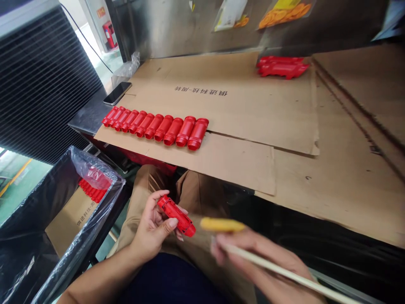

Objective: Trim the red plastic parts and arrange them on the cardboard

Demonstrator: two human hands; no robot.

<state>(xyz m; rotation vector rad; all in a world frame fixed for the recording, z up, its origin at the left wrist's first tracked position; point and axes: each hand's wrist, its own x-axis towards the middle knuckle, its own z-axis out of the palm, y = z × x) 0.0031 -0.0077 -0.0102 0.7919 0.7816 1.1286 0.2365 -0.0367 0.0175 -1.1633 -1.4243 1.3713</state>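
Observation:
Above the lap, my left hand [155, 226] grips a red plastic part [177, 216], its hollow, ribbed side turned up. To the right, my right hand [249, 249], blurred by motion, has its fingers closed round a long pale stick [278, 268]. A yellow piece [223, 224] lies along the index finger, apart from the red part; whether it is a finger cover or a tool cannot be made out. On the cardboard [240, 158], a row of several similar red parts [164, 128] lies side by side, rounded sides up.
More red parts [281, 66] sit at the back right. A phone [117, 93] lies at the table's left corner. Lower left stands a plastic-lined bin [57, 169] holding cardboard and red parts. Bags with orange pieces [284, 14] hang on the metal wall at the back.

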